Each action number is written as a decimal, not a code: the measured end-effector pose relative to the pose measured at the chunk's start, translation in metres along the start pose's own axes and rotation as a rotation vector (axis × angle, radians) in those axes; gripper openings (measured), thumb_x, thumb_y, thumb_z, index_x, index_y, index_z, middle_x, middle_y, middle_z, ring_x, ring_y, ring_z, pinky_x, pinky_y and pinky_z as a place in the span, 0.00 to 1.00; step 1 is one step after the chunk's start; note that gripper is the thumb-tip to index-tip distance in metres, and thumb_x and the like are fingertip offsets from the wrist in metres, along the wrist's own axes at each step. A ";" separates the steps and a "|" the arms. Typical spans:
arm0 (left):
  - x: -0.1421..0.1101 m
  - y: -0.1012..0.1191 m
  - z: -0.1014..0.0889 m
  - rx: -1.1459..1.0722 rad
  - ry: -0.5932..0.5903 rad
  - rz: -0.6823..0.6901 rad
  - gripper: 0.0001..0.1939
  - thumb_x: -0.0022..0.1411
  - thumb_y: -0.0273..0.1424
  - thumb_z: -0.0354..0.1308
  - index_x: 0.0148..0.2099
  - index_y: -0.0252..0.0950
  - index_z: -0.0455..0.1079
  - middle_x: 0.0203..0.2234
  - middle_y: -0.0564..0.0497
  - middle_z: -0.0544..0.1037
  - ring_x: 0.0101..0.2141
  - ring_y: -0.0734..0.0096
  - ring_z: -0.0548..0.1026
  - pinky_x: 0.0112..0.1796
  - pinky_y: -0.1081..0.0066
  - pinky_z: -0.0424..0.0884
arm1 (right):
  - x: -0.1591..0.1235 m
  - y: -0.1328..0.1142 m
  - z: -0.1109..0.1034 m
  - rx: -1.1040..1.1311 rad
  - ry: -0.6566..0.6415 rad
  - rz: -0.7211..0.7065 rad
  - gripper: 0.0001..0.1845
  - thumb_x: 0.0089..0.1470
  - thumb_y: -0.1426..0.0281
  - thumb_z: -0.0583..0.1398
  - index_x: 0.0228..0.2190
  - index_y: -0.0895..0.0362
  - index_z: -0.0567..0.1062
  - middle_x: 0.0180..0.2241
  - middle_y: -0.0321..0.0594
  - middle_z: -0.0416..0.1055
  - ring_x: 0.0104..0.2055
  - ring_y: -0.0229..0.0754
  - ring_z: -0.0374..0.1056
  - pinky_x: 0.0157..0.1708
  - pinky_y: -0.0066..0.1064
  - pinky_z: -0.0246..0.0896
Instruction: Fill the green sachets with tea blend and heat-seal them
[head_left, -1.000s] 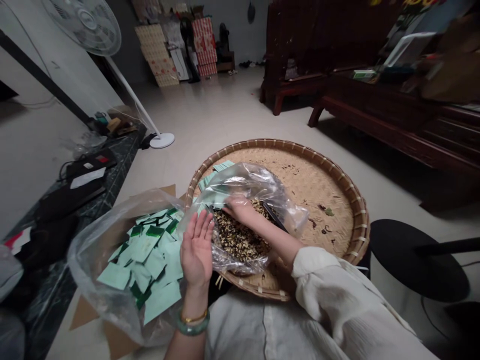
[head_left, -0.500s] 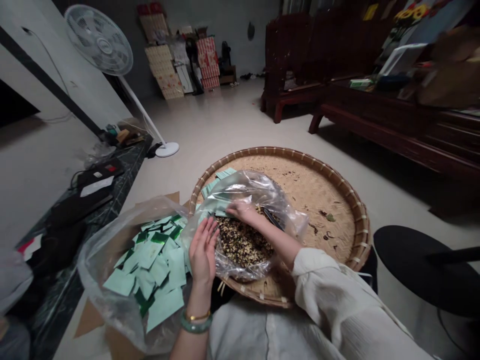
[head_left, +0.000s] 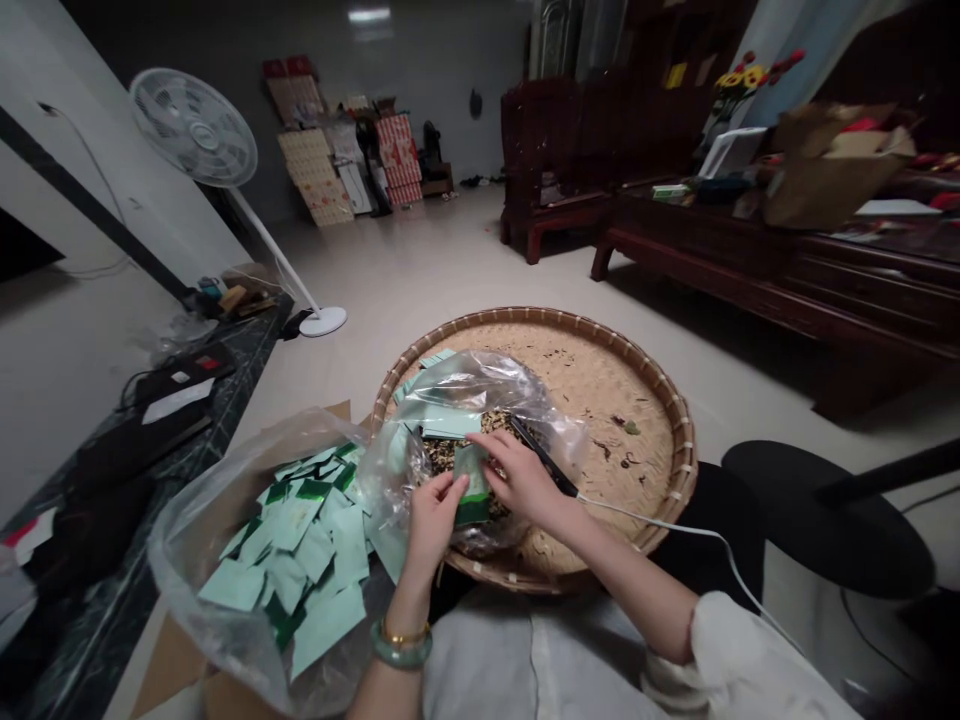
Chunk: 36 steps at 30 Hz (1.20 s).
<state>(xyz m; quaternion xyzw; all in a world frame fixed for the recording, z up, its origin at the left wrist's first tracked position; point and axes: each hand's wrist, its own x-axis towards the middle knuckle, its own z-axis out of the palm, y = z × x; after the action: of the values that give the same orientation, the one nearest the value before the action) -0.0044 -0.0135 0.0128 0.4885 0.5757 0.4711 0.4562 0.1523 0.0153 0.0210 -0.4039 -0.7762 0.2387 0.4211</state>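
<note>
My left hand (head_left: 433,520) pinches the lower left side of a small green sachet (head_left: 470,480) between thumb and fingers. My right hand (head_left: 523,480) has its fingers closed at the sachet's upper right edge. Both hands are over an open clear plastic bag (head_left: 495,372) filled with a dry, dark and pale loose mix (head_left: 504,424). A stack of pale green sachets (head_left: 452,421) lies on the mix, just beyond the held one. Beside my right hand, a slim black tool (head_left: 544,460) with a white cord (head_left: 652,520) rests across the bag.
A round woven bamboo tray (head_left: 600,370) bears the bag and scattered dry bits. To its left, a plastic-lined cardboard box holds many loose green sachets (head_left: 315,550). A black round base (head_left: 825,515) stands at right. A white fan (head_left: 193,128) and dark wooden furniture (head_left: 712,265) stand farther off.
My left hand has gone from open beside the bag to gripping a sachet over it. My right hand has drawn back from the stacked sachets to the held one. The view has shifted slightly.
</note>
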 end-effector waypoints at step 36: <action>0.020 -0.005 -0.005 -0.243 -0.073 -0.164 0.26 0.47 0.48 0.66 0.38 0.29 0.77 0.27 0.44 0.81 0.29 0.60 0.80 0.31 0.62 0.79 | 0.003 0.018 -0.024 0.762 -0.207 0.529 0.14 0.53 0.58 0.60 0.34 0.56 0.75 0.31 0.37 0.73 0.35 0.39 0.69 0.32 0.30 0.67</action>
<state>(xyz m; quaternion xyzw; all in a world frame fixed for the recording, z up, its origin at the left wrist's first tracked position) -0.0123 0.0057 0.0077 0.3976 0.5355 0.4805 0.5694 0.1791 0.0285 0.0223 -0.3786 -0.5418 0.6443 0.3847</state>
